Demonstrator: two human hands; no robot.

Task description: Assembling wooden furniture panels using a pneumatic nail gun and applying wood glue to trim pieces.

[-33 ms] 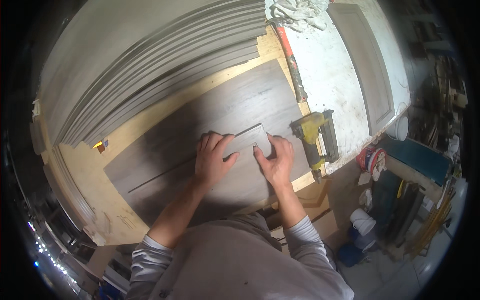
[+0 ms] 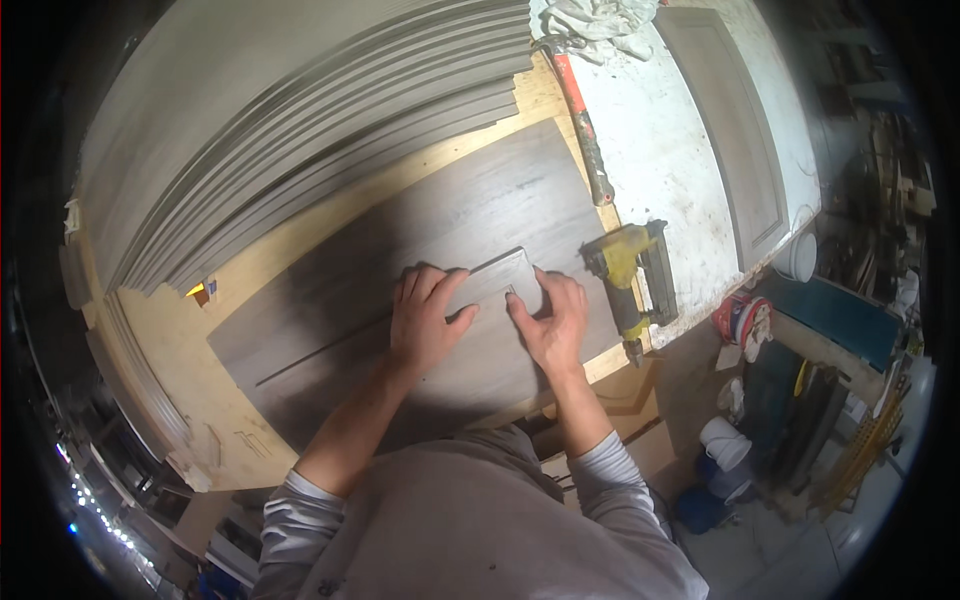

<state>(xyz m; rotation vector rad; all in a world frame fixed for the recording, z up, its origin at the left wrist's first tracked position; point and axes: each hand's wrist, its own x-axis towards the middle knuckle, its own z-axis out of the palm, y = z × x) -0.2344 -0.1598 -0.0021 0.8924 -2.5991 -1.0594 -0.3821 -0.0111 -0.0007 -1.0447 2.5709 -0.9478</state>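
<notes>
At the far left a stack of long grey moulding strips (image 2: 300, 130) fans out across the bench, their thin profiled edges lying side by side like steps. Near them, on the bare pale plywood benchtop (image 2: 180, 350), sits a small yellow-orange object (image 2: 197, 290), too small to identify.

In the middle lies a broad grey-brown wood-grain panel (image 2: 480, 220) — flat, matte, with a long straight groove running along its near left part. The left hand (image 2: 428, 315) rests palm down on this panel, fingers spread and flat, the fingertips pressing the left end of a small grey rectangular board piece (image 2: 500, 280) that lies on top of the panel at its middle. The right hand (image 2: 552, 325) is just beside it, fingers curled, thumb and fingertips pinching the near right edge of the same small piece. Both forearms come up from light grey sleeves (image 2: 300, 510).

Right of the hands, a yellow-and-black nail gun (image 2: 630, 275) lies on the bench edge, close to the right hand but not touching it. Farther back a bar clamp with an orange-red handle (image 2: 580, 110) lies along the panel's right edge. Beyond it is a white, paint-speckled surface (image 2: 660, 150) bearing a grey framed cabinet door (image 2: 730, 120) and a crumpled white rag (image 2: 595, 18) — and below the bench at the far right, a white bucket (image 2: 800, 258).
</notes>
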